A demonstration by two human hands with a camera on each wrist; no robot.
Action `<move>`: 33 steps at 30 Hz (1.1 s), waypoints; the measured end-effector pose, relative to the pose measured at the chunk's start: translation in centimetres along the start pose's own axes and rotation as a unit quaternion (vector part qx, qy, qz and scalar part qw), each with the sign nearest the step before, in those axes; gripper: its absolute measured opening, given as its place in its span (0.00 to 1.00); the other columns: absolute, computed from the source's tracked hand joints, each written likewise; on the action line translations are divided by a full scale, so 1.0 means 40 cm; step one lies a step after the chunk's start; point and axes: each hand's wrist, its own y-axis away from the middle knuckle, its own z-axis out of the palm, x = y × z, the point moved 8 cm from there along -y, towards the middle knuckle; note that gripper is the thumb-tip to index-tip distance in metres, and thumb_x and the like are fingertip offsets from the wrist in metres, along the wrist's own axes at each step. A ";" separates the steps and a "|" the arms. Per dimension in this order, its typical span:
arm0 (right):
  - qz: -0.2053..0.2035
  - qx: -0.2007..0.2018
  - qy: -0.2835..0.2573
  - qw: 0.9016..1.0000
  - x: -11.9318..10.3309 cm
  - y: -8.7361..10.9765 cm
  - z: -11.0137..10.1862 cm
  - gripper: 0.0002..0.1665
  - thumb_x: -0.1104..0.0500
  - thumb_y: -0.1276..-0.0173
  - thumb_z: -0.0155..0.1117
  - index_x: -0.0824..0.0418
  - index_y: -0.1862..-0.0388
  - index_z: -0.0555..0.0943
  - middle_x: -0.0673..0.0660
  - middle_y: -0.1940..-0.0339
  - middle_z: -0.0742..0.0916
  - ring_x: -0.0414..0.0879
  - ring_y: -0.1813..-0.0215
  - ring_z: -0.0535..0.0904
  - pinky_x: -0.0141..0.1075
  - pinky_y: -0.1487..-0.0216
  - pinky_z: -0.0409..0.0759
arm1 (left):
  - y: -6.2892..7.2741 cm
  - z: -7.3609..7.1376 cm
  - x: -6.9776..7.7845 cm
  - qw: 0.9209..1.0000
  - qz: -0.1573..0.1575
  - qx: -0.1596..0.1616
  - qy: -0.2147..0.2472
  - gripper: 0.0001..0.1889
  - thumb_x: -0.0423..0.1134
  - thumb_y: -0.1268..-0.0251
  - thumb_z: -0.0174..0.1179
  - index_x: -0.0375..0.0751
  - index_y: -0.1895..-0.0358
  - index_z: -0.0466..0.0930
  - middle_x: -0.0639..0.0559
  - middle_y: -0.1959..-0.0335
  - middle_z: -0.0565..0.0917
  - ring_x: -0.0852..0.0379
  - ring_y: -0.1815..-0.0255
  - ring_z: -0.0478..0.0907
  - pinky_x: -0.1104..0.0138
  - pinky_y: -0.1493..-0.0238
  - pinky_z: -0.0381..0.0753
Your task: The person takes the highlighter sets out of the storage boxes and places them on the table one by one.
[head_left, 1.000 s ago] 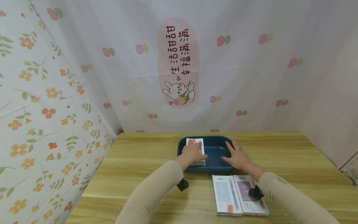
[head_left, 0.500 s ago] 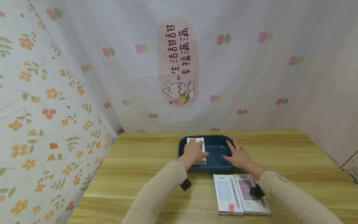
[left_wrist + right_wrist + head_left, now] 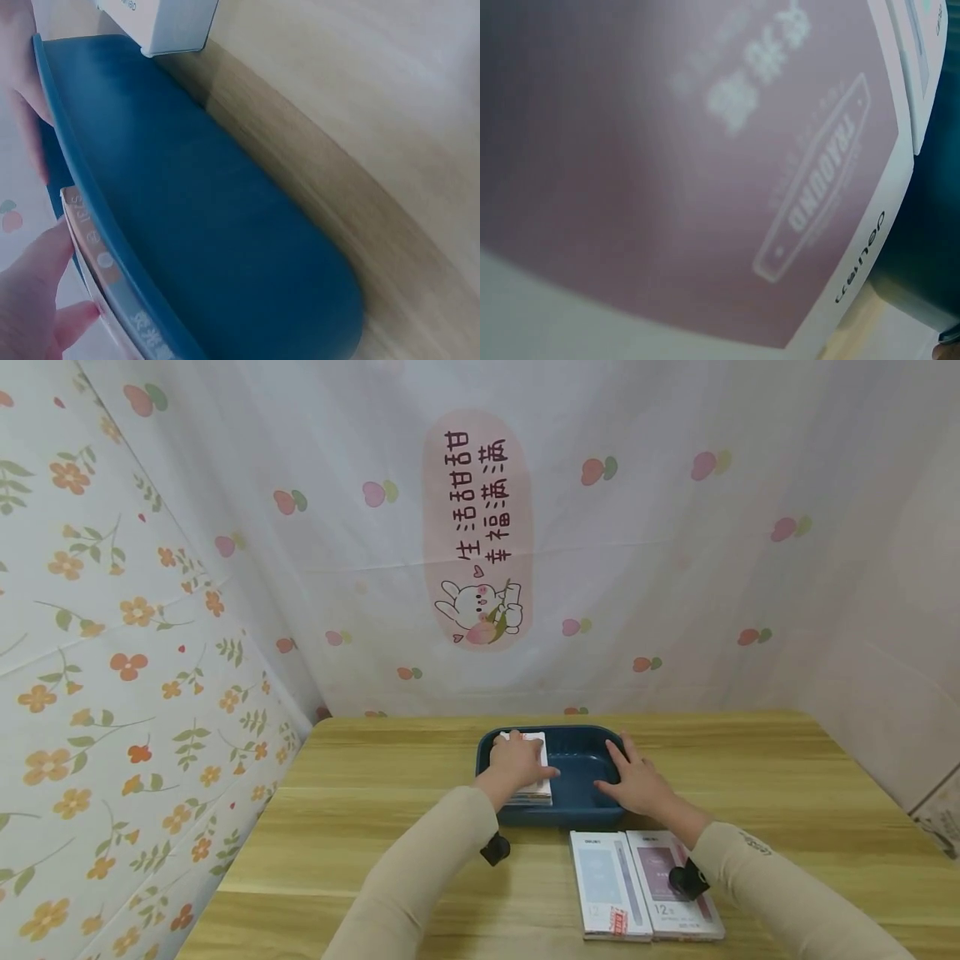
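Note:
A dark blue basin (image 3: 581,814) stands near the back of the table. Inside its left end lies a stack of flat white boxes (image 3: 536,795). My left hand (image 3: 516,762) rests over the top of this stack, its thumb reaching past the right edge. In the left wrist view, fingers (image 3: 37,262) touch the top box, and printed box sides (image 3: 94,236) show over the rim. At the basin's right end, my right hand (image 3: 641,783) spreads its fingers on the rim, thumb inside. The undersides of both hands are hidden.
In front of the basin two flat boxes lie side by side, a blue-panelled box (image 3: 603,881) and a purple-panelled box (image 3: 663,860). The purple box (image 3: 705,187) fills most of the right wrist view. A printed curtain (image 3: 637,568) hangs behind the wooden table (image 3: 375,777).
My left fingers have shifted slightly on the box stack. The right hand stays on the basin rim, and the two boxes in front have not moved.

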 end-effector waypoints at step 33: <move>0.002 0.004 0.002 1.000 -0.006 0.007 -0.004 0.45 0.48 0.36 0.57 0.71 0.30 0.52 0.75 0.30 0.50 0.80 0.42 0.60 0.64 0.50 0.66 | 0.006 0.006 0.020 0.997 0.059 -0.048 -0.006 0.33 0.60 0.43 0.56 0.65 0.32 0.59 0.48 0.32 0.61 0.52 0.40 0.69 0.62 0.52 0.71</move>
